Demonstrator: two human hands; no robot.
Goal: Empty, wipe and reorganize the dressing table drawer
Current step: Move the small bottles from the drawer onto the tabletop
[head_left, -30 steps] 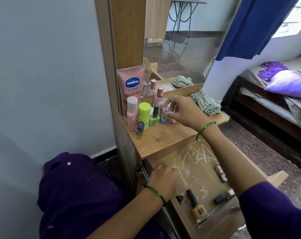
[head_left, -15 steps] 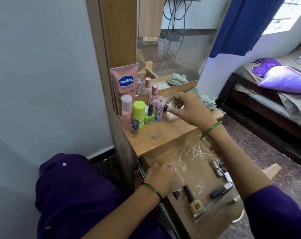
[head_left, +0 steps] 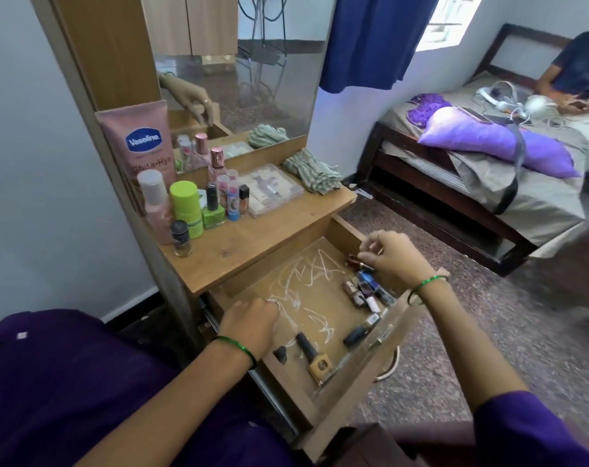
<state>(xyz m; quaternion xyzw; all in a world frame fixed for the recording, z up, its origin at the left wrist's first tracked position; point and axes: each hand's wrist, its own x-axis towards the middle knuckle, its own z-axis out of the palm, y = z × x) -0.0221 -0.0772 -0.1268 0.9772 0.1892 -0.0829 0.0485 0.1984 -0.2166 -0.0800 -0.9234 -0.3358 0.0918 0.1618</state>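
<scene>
Bottles [head_left: 198, 210] stand at the counter's [head_left: 269, 230] left, a cloth [head_left: 311, 170] at its right. Below, the open drawer [head_left: 374, 362] holds what look like small bottles [head_left: 364, 291] along its right side.

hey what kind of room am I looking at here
Most likely a bedroom: a wooden dressing table with a mirror and cosmetics, beside a dark-framed bed holding a purple pillow.

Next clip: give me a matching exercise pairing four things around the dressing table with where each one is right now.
Things:
1. Vaseline tube
2. striped cloth
3. foundation bottle
4. right hand

Places:
A. lying in the drawer's near end
B. over the nail polish bottles at the drawer's right side
C. upright at the tabletop's back left
D. bunched on the tabletop's right end

Pairs: 1-C, 2-D, 3-A, 4-B
</scene>
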